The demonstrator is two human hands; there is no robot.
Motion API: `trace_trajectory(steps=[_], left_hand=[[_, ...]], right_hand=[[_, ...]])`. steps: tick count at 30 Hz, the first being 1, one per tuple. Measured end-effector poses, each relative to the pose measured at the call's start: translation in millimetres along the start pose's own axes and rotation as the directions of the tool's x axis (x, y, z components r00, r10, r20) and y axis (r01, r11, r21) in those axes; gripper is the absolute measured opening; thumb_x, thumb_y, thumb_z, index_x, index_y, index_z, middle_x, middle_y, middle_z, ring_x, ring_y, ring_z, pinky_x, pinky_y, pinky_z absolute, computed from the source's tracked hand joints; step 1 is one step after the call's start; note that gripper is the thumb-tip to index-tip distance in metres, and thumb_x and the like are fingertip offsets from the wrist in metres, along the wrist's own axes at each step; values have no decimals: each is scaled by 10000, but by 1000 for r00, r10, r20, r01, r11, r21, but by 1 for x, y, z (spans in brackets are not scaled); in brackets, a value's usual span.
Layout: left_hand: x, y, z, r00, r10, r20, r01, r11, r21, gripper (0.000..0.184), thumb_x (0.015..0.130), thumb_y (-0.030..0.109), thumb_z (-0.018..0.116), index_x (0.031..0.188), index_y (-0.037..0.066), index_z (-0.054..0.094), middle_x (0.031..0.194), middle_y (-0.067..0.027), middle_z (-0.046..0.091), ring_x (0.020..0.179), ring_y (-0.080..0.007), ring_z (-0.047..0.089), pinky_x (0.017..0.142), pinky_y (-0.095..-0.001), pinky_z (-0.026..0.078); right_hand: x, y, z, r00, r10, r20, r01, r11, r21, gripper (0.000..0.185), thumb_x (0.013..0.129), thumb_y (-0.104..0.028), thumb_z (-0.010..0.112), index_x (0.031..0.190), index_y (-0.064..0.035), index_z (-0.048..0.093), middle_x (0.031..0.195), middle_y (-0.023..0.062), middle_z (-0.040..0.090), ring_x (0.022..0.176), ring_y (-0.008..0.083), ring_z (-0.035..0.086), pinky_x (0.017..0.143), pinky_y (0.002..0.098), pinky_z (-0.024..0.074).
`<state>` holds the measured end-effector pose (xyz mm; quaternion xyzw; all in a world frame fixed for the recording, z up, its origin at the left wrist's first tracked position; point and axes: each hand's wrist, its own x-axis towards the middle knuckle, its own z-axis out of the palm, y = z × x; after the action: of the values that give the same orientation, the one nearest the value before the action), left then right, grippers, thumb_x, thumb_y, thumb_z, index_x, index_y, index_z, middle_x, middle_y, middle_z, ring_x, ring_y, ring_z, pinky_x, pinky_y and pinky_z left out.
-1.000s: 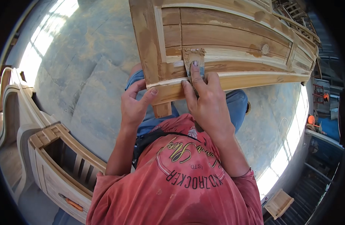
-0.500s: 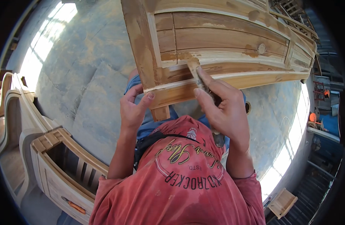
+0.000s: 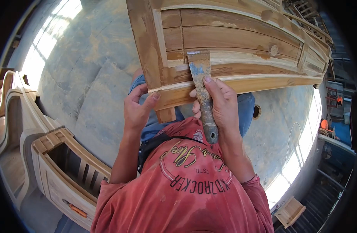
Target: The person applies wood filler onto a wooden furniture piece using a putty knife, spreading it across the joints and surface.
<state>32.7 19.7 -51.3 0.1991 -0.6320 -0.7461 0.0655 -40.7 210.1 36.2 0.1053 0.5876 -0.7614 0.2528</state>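
Note:
A wooden furniture panel (image 3: 232,40) with recessed boards and brown filler patches stretches across the upper middle, its near end over my legs. My left hand (image 3: 137,110) is closed on its lower left corner, with the thumb on the near rail and the other fingers partly hidden behind the edge. In my right hand (image 3: 223,103) is a putty knife (image 3: 204,95), gripped by its stained handle. Its broad blade, smeared with blue and brown, points away from me over the panel's lower rails. Whether the blade touches the wood I cannot tell.
To the left stand a curved wooden frame (image 3: 25,103) and a slatted wooden piece (image 3: 66,182), on which an orange-handled tool (image 3: 77,210) lies. A round tin (image 3: 257,112) is right of my knee. A small wooden stool (image 3: 290,211) stands lower right, on the concrete floor.
My right hand has turned and drawn back slightly toward me, so the putty knife's broad blade face and handle now show. The left hand keeps its place on the panel corner.

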Motion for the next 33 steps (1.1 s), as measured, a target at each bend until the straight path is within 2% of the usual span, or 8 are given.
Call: trace_trajectory(steps=[9, 10, 11, 13, 18, 23, 29, 33], left_hand=[[2, -1, 2, 1000, 23, -5, -23, 999, -36, 346, 827, 145, 699, 1092, -65, 627, 999, -115, 660, 915, -162, 559, 858, -255, 430], [2, -1, 3, 1000, 25, -9, -25, 999, -41, 345, 828, 145, 699, 1091, -65, 627, 999, -115, 660, 915, -162, 559, 857, -256, 430], [2, 0, 4, 1000, 26, -14, -26, 999, -44, 344, 830, 146, 698, 1091, -66, 627, 1000, -116, 659, 915, -163, 559, 857, -256, 430], [0, 0, 4, 999, 27, -27, -28, 998, -53, 342, 833, 146, 696, 1091, -67, 626, 1002, -118, 658, 915, -164, 558, 857, -256, 430], [1, -4, 2, 1000, 15, -22, -16, 998, -64, 337, 831, 138, 693, 1092, -65, 627, 1006, -119, 657, 919, -162, 556, 857, -254, 428], [2, -4, 0, 1000, 22, -18, -23, 1000, -20, 333, 827, 129, 692, 1091, -64, 630, 1000, -118, 659, 913, -160, 558, 852, -253, 433], [3, -3, 1, 999, 34, -18, -35, 999, -38, 336, 823, 128, 693, 1091, -65, 633, 993, -117, 661, 907, -159, 562, 842, -250, 438], [0, 1, 5, 999, 35, -22, -37, 996, -79, 351, 821, 138, 702, 1097, -68, 631, 984, -112, 664, 901, -155, 565, 835, -248, 442]], right_hand=[[-17, -15, -16, 998, -40, 42, 36, 994, 101, 253, 973, -177, 527, 1050, 51, 607, 816, 101, 643, 500, 120, 529, 439, 237, 452], [-21, -17, -17, 978, -207, 15, 207, 969, -138, 249, 960, -160, 540, 1084, 46, 609, 803, 91, 619, 518, 122, 513, 462, 236, 452], [-24, -19, -18, 930, -367, 30, 352, 860, -370, 256, 948, -143, 554, 1117, 41, 610, 790, 81, 595, 536, 123, 496, 484, 235, 452], [-27, -20, -18, 766, -618, 177, 522, 438, -732, 297, 924, -109, 580, 1184, 31, 613, 764, 61, 547, 572, 126, 462, 529, 233, 452], [-18, -13, -13, 711, -633, 306, 483, 123, -867, 372, 860, -101, 631, 1210, 20, 611, 812, 102, 505, 589, 196, 481, 532, 344, 429], [-1, -2, -7, 727, -615, 304, 404, 26, -914, 351, 835, -102, 639, 1173, -7, 646, 783, 127, 521, 573, 235, 489, 532, 353, 441], [-17, -23, -3, 800, -523, 295, 414, 124, -902, 341, 829, -105, 633, 1150, 11, 653, 747, 136, 524, 552, 254, 487, 535, 358, 449], [-3, -7, 10, 677, -657, 331, 520, 110, -847, 334, 812, -74, 658, 1129, 32, 664, 711, 90, 537, 548, 188, 442, 525, 304, 402]])
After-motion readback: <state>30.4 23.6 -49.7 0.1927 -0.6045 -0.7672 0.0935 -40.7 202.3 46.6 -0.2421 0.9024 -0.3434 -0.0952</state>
